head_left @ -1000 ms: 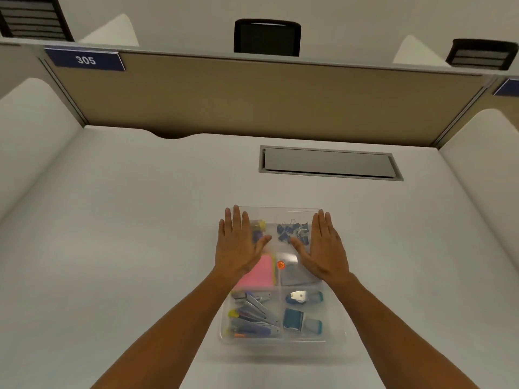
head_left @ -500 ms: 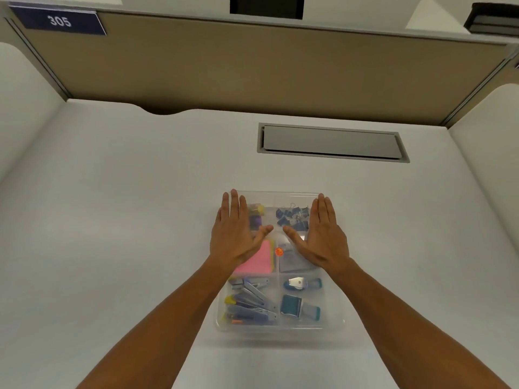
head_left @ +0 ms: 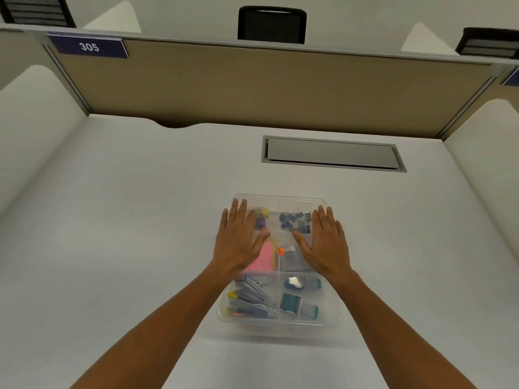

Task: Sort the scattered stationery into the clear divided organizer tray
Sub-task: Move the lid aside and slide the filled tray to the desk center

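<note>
Clear plastic organizer tray [head_left: 280, 322] sits mid-worktop, stationery sorted by compartment; our left hand [head_left: 238, 242] and right hand [head_left: 325, 242] hover flat, fingers straight (holding nothing), apparently finished.

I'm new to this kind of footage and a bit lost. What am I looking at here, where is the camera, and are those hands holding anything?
There is no machine: a person wears a camera on the head, looking forward and down at a white desk. On it stands a clear plastic divided organizer tray, filled with sorted stationery: blue binder clips in a far compartment, pink sticky notes in the middle, staplers nearest. The left hand and right hand lie flat and open over the tray, holding nothing.
</note>
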### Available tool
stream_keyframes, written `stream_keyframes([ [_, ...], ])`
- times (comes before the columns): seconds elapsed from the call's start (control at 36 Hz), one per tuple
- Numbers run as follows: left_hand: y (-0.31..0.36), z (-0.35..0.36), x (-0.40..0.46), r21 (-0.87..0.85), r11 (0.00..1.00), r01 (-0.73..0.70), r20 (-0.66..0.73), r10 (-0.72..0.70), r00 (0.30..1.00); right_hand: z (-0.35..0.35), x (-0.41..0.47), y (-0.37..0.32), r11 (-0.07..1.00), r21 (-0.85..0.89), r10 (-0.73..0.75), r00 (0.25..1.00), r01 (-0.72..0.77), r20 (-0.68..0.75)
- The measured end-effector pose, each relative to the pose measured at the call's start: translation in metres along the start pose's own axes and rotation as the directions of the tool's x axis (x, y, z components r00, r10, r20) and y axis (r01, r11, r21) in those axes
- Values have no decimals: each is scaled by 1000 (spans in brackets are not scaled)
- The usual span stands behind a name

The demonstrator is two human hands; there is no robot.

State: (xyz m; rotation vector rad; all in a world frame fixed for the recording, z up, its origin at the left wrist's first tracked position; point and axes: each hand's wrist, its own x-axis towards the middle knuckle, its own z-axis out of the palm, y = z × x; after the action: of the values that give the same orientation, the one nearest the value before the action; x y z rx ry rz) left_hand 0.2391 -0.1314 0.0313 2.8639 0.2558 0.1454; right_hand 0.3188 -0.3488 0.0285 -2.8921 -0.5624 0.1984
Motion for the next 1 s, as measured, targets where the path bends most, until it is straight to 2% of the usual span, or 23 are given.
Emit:
stream_keyframes([
  [0.08, 4, 2, -27, -46, 998, 30, 0, -30, 1000, 0, -33, -4, 1000, 2, -16, 1000, 16, 24],
  [0.31, 14, 19, -69, 66, 995, 74, 142, -83, 986, 12, -91, -8, 999, -36, -17, 996, 21, 91],
  [0.44, 13, 21, -72, 98, 994, 57, 120, -69, 990, 19, -94, -6, 1000, -4, -27, 999, 28, 47],
  [0.69, 10, 22, -59, 102, 995, -2, 119, -10, 993, 22, -85, -7, 1000, -3, 15, 998, -15, 61],
  [1.0, 9, 23, -42, 126, 992, 23, 132, -40, 990, 16, -68, -9, 999, -28, 33, 997, -31, 66],
])
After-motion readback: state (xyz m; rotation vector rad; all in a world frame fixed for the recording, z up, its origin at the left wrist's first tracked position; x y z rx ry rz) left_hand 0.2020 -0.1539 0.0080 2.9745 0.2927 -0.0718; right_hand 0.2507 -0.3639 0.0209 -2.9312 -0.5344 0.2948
